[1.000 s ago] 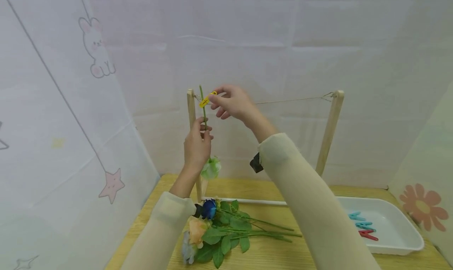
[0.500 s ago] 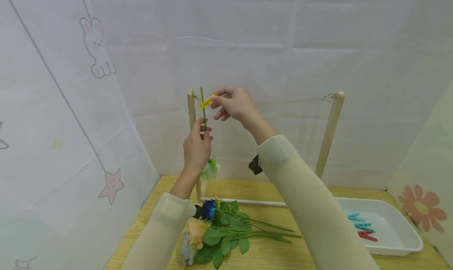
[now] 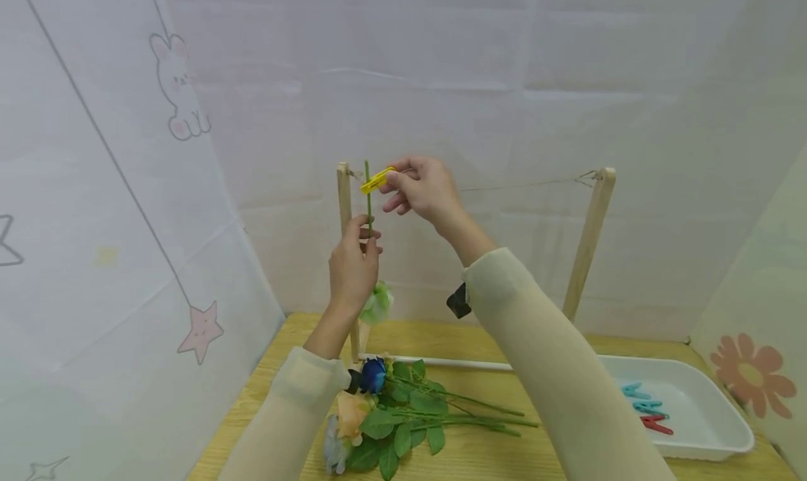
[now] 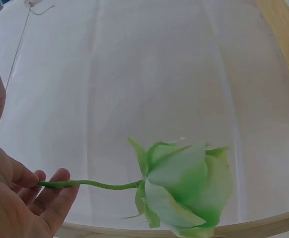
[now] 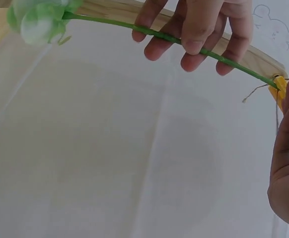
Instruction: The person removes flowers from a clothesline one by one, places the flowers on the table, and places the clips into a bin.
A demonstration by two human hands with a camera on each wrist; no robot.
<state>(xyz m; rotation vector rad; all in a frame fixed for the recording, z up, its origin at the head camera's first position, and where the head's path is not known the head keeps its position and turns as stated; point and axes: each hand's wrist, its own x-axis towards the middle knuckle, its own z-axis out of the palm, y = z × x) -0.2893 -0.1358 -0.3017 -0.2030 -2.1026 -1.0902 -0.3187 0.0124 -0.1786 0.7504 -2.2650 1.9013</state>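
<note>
A pale green and white artificial rose (image 4: 184,183) hangs head down, its stem (image 5: 109,22) rising through my left hand (image 3: 354,264). The thumb and fingers of that hand pinch the stem below its upper end. Above it, my right hand (image 3: 425,187) pinches a yellow clothespin (image 3: 377,180) between thumb and fingers. The clothespin lies across the stem near the top, at the thin string (image 3: 517,185) by the left post. Whether its tips clamp both stem and string cannot be told.
Wooden posts (image 3: 585,246) hold up the string at both ends. On the table (image 3: 466,460), a blue rose (image 3: 373,375), a peach rose (image 3: 352,414) and a pale grey-blue rose (image 3: 335,444) lie with leafy stems. Several clothespins, including a red one (image 3: 657,424), lie in a white tray (image 3: 712,451).
The stem stands more upright, and its top has shifted slightly right together with the clothespin and right hand. Both hands keep their grips. The head view has shifted a little.
</note>
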